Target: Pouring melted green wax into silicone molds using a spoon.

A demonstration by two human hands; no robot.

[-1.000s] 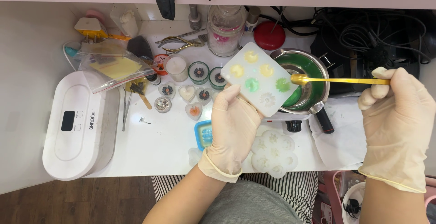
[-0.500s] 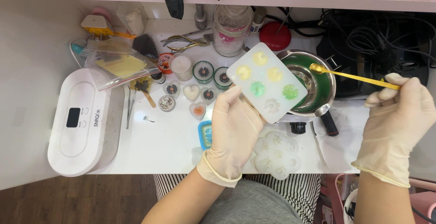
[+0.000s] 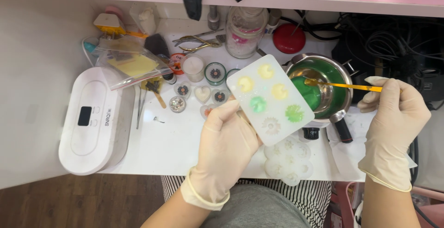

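Now, from the head camera: the left hand (image 3: 226, 140) grips a white mould tray (image 3: 269, 99), five cavities filled, one seemingly empty. The right hand (image 3: 395, 117) pinches a yellow stick (image 3: 344, 85), tip dipped in the metal pot (image 3: 323, 87) of green liquid.

Both hands wear thin cream gloves with rolled cuffs at the wrists. Left hand (image 3: 226, 140): forearm enters from below, back of hand up, fingers curled closed in a grip, thumb pressed on top. Right hand (image 3: 397, 117): forearm enters from lower right, back of hand up, fingers pinched together toward the left
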